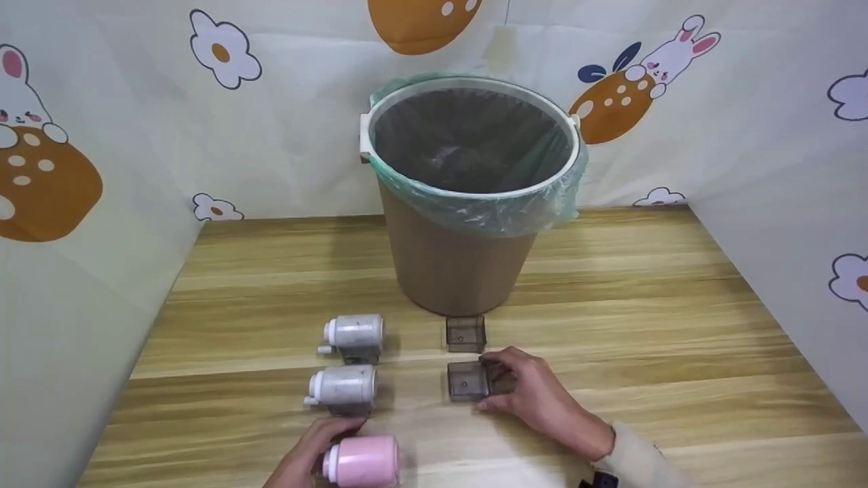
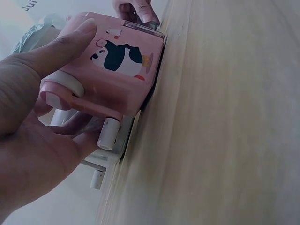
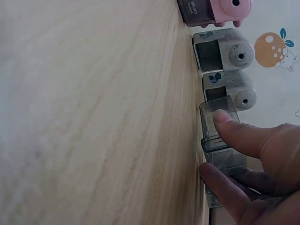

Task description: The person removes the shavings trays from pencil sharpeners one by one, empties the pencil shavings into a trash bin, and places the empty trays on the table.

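Note:
My left hand (image 1: 306, 453) grips a pink pencil sharpener (image 1: 368, 462) at the table's near side. In the left wrist view its thumb lies across a panda picture, near the crank handle (image 2: 108, 133). My right hand (image 1: 539, 394) pinches a clear dark shavings drawer (image 1: 466, 381) between thumb and fingers, low over or on the table. Just beyond it lies a second such drawer (image 1: 465, 333). Two grey-white pencil sharpeners, one nearer (image 1: 346, 384) and one farther (image 1: 358, 330), stand in line beyond the pink one. Their drawer slots (image 3: 208, 56) look hollow in the right wrist view.
A tall brown bin (image 1: 461, 264) with a green plastic liner (image 1: 502, 217) stands behind the drawers. Its inside shows only the liner. Printed cloth walls (image 1: 291, 135) border the wood-grain table (image 1: 644, 305) at the back and on both sides.

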Available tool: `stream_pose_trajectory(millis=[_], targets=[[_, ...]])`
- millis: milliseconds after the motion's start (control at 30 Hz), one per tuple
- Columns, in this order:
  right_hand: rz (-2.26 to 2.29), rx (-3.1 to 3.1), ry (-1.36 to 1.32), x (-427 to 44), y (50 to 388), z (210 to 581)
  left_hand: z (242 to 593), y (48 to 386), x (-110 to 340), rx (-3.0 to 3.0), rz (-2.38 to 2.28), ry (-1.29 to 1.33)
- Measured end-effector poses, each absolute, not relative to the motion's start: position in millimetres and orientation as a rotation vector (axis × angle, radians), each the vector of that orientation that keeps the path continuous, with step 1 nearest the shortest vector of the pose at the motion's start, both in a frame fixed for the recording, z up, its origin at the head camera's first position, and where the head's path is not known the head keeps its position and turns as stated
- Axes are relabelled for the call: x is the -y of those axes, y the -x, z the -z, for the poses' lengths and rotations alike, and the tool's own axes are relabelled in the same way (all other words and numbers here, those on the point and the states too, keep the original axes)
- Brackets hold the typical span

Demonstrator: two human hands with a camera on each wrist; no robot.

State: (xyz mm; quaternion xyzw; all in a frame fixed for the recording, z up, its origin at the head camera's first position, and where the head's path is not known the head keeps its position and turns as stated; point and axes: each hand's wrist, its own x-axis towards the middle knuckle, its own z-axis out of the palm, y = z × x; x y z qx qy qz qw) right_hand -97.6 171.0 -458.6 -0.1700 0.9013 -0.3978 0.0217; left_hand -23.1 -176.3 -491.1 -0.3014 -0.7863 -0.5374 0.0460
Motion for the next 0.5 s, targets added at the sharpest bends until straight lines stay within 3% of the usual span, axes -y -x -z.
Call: stream_pose_trajectory(millis=[500], targets=[[1.214, -2.809, 0.54, -172.0, 97.3, 460.1, 501.5, 31.8, 172.8, 2.323, 1.368, 1.043]])
